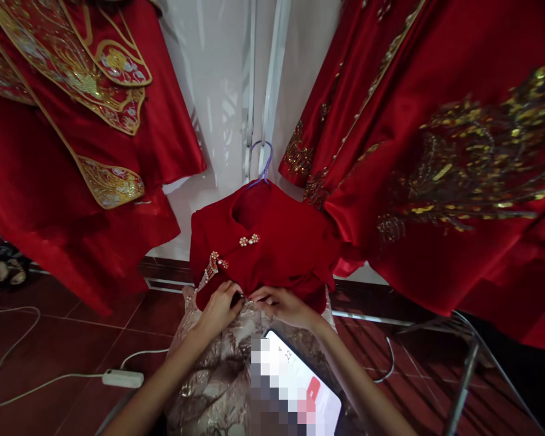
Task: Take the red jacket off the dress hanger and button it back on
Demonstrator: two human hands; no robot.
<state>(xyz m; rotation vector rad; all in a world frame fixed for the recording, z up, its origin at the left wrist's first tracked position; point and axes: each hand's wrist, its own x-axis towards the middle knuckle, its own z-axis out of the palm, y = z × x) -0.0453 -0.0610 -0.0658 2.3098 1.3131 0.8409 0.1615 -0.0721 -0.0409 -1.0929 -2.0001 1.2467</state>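
Note:
A red top with pearl flower fastenings hangs in front of me on a purple hanger. My left hand is closed at its lower front edge, fingertips pinched together. My right hand pinches the same edge from the other side, and the two hands' fingertips nearly touch. Folds in the red cloth run toward that spot. Any small piece between the fingertips is too small to make out. A beaded tassel ornament lies on the top's left side. Below the hands spreads pale, shiny patterned fabric.
A lit phone lies on the patterned fabric between my forearms. Embroidered red garments hang at left and right. A white power strip with its cable rests on the tiled floor. A metal frame stands at right.

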